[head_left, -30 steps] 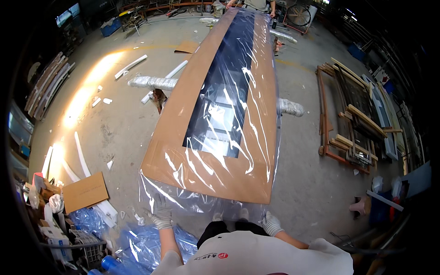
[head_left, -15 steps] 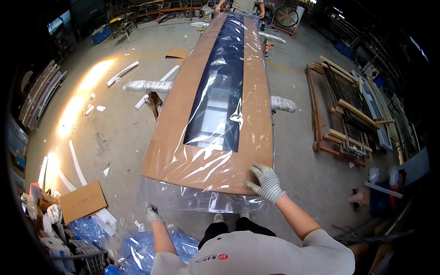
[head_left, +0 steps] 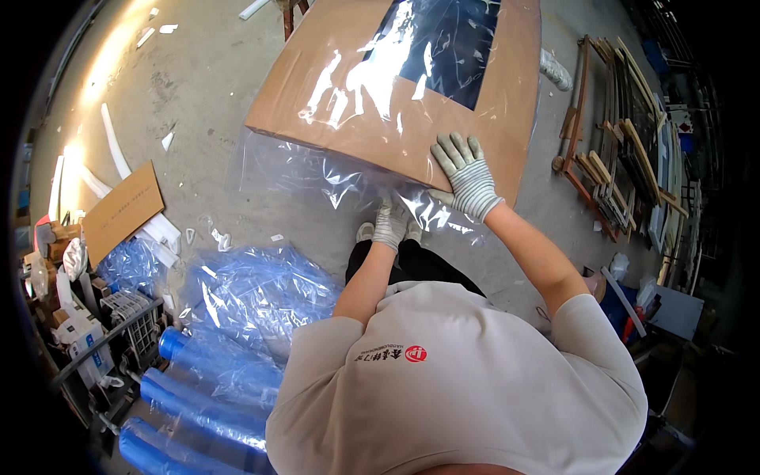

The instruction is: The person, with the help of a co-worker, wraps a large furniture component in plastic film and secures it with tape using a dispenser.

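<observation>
A long flat panel is faced with brown cardboard (head_left: 317, 79) round a dark glossy middle strip (head_left: 451, 59). Clear plastic film (head_left: 297, 170) covers it and hangs loose past its near end. My right hand (head_left: 463, 170), in a striped glove, lies open with fingers spread on the panel's near right corner. My left hand (head_left: 388, 224), also gloved, is below the near edge in front of my body, its fingers closed on the loose film; the fingertips are partly hidden.
Blue film rolls (head_left: 206, 404) and a crumpled blue film heap (head_left: 261, 293) lie at lower left. A cardboard sheet (head_left: 123, 210) leans beside white foam strips. A wrapped support arm (head_left: 556, 71) sticks out right of the panel. Farther right stands a rack of wooden bars (head_left: 609, 158).
My left hand has moved right, from the film's left corner to the middle of the near edge. My right hand stays by the right corner, fingers more spread. The view has tilted down.
</observation>
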Tool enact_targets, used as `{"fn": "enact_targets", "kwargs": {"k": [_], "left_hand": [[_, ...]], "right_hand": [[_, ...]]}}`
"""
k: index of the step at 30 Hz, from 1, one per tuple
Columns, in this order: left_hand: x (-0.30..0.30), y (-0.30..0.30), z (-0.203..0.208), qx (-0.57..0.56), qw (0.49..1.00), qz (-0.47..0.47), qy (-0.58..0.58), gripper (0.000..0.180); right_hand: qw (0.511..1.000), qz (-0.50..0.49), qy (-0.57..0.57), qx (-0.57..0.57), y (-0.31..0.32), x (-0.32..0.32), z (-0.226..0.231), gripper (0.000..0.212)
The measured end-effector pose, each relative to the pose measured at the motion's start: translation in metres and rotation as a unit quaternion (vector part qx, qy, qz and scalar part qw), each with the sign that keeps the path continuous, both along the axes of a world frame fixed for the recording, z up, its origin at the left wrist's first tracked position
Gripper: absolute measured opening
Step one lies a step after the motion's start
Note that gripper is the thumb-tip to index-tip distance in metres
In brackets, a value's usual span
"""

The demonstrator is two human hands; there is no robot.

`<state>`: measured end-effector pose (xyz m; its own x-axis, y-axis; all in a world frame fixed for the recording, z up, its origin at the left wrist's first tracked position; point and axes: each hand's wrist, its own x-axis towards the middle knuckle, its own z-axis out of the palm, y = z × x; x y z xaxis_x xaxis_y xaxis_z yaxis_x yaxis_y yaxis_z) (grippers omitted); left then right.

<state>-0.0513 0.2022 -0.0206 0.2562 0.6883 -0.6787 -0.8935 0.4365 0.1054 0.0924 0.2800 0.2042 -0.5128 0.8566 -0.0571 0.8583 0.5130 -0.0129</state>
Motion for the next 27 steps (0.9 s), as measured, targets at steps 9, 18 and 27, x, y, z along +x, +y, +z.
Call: {"fn": "enact_targets", "kwargs": {"k": [9, 18, 27], "left_hand": [[-0.038, 0.002, 0.112, 0.117, 0.956, -0.094, 0.252, 0.031], [-0.034, 0.054, 0.153, 0.171, 0.913, -0.188, 0.318, 0.024], [-0.049, 0.077, 0.187, -0.038, 0.885, -0.307, 0.348, 0.015]], "right_hand": [[0.997, -0.043, -0.006, 0.069, -0.021, -0.020, -0.032, 0.063], [0.981, -0.064, 0.177, -0.045, -0.087, 0.029, -0.057, 0.044], [0.702, -0.335, 0.628, -0.023, -0.103, 0.152, -0.032, 0.015]]}}
